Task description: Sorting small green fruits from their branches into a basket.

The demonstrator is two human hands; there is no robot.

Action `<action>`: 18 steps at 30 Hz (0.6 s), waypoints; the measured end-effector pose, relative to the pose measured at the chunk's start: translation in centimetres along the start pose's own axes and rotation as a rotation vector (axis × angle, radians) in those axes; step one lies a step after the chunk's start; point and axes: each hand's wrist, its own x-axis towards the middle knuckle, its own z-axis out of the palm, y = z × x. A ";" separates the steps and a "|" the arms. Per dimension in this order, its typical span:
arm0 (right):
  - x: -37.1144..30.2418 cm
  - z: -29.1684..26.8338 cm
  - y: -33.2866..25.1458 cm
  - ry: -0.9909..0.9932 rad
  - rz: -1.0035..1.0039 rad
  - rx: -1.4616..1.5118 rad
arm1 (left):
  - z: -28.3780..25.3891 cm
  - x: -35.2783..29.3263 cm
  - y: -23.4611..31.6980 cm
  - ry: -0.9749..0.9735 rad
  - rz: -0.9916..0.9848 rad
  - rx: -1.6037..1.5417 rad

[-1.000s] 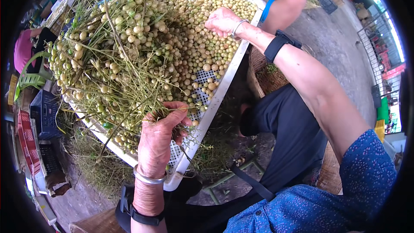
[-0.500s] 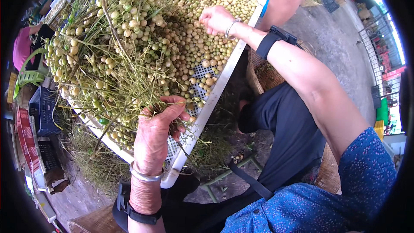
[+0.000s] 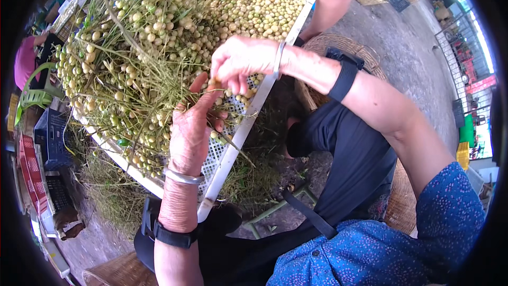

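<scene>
Hands [image 3: 188,132] [image 3: 243,61] have drawn together (earlier apart) beside the stemmed fruit [image 3: 119,96].

1. Tray [image 3: 233,153]: white, with a gridded floor.
2. Fruits [image 3: 264,10] in the tray: pale yellow-green, some tan.
3. Stems [image 3: 169,69] heaped on the tray: green and straw-brown.
4. Shirt [image 3: 450,206], below and right of the tray: blue, sprinkled with small pale flecks.
5. Trousers [image 3: 354,164], right of the tray: dark navy.
6. Crates left of the tray: one dark blue [image 3: 50,137], one red [image 3: 30,164].
7. Chair [image 3: 37,95], left of the tray: lime green.
</scene>
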 end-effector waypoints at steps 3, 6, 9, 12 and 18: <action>-0.7 1.4 -0.3 0.082 -0.006 -0.049 | -0.7 1.0 -1.1 -0.069 0.048 0.073; -0.1 1.9 0.4 0.129 -0.042 -0.087 | -0.1 1.2 -1.4 0.051 -0.020 0.057; 0.0 2.7 -0.1 0.240 -0.020 -0.284 | 1.2 0.9 -1.0 0.118 0.040 0.081; 0.2 2.8 -0.8 0.231 0.000 -0.443 | 0.9 1.5 -1.6 0.163 0.046 0.022; 1.1 1.0 0.9 0.273 -0.189 -0.742 | 1.3 3.2 -2.1 0.125 -0.023 -0.092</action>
